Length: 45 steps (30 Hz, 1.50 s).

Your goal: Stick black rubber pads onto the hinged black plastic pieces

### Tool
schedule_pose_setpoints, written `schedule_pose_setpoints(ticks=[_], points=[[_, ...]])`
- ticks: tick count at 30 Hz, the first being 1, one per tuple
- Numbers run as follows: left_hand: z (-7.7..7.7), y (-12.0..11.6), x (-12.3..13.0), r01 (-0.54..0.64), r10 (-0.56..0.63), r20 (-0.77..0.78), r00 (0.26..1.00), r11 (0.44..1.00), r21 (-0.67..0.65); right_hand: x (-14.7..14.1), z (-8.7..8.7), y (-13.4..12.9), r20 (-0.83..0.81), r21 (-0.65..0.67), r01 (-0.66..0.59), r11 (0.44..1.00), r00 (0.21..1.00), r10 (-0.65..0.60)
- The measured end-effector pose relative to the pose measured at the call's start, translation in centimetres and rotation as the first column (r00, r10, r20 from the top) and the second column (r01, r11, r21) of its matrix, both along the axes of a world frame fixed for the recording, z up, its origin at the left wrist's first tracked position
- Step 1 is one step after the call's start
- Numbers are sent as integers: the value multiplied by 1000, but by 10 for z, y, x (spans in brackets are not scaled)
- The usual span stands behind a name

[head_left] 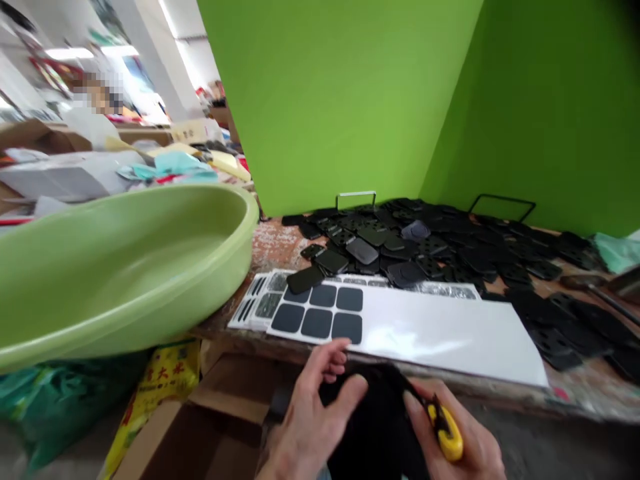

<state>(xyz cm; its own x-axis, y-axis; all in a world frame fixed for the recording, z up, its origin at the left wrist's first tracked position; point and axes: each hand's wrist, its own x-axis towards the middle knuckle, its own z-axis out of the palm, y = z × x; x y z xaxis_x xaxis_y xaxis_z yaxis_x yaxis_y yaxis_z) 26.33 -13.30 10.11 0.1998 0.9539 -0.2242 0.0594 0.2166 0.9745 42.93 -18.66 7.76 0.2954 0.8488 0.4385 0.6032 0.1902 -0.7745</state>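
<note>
My right hand [453, 433] grips a yellow utility knife [445, 430] with a dark blade end, close to a limp black foam or fabric piece [375, 427]. My left hand [313, 417] holds that black piece, its fingers curled over the upper edge. Both hands are just below the wooden bench edge [440, 385]. Beyond them lies a white backing sheet [440, 333] carrying rows of black square pads [317, 313]. Part of the black piece drops out of view at the bottom.
A large pale green plastic basin [125, 267] stands at the left of the bench. Behind the sheet is a heap of black perforated pieces [425, 250], against green panels [325, 100]. An open cardboard box [215, 427] and a yellow printed sack [160, 380] sit below the bench.
</note>
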Motion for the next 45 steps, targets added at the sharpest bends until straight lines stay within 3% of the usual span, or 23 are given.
schedule_pose_setpoints(ticks=[2,4,6,9,14,17,21,23,25,26,28,30,31,34,36,38,42,45], points=[[-12,-8,-3,63,35,276,961,939,-338,-6,-3,-9,105,84,-122,989,988,113],[-19,-16,-4,227,91,512,854,821,-524,-11,-12,-20,209,92,-269,959,946,246],[-21,-23,-3,266,163,600,783,785,-560,-14,-22,-32,255,32,-347,937,910,328],[-23,-30,-1,289,182,640,746,778,-558,-19,-32,-43,264,-67,-368,927,890,372],[-32,-35,-4,259,168,606,778,793,-552,-17,-26,-47,194,-124,-432,893,872,449],[-38,-34,-12,321,103,603,791,769,-553,-14,-17,-45,35,-109,-359,927,930,365],[-43,-32,-18,419,6,594,804,703,-574,-15,-7,-40,-97,-230,-71,971,994,50],[-44,-33,-16,340,-49,469,882,756,-560,-19,-5,-40,-74,-196,-5,981,997,-9],[-45,-36,-12,200,-64,292,954,864,-463,-21,-7,-41,-69,-161,16,987,997,-27],[-45,-38,-10,151,-61,227,972,902,-404,-20,-8,-42,-94,-189,11,982,995,-29],[-45,-39,-10,115,-55,177,983,928,-354,-15,-10,-43,-203,-320,-2,948,977,-66],[-45,-38,-14,143,-61,215,975,911,-388,-5,-13,-44,-393,-449,-28,893,904,-169],[-45,-38,-17,165,-62,255,965,897,-409,0,-14,-43,-512,-472,-58,879,831,-220],[-47,-36,-24,212,-13,395,919,859,-466,12,-16,-38,-810,-429,-147,891,499,-308],[-51,-37,-27,226,21,443,896,838,-497,13,-17,-34,-888,-397,-193,897,329,-322],[-56,-39,-28,232,33,462,886,832,-504,10,-17,-32,-907,-386,-218,896,269,-325],[-61,-40,-30,267,4,527,850,858,-439,1,-17,-33,-896,-395,-184,900,296,-332],[-58,-40,-32,326,-9,675,737,881,-344,-3,-21,-36,-893,-430,-175,885,228,-389]])
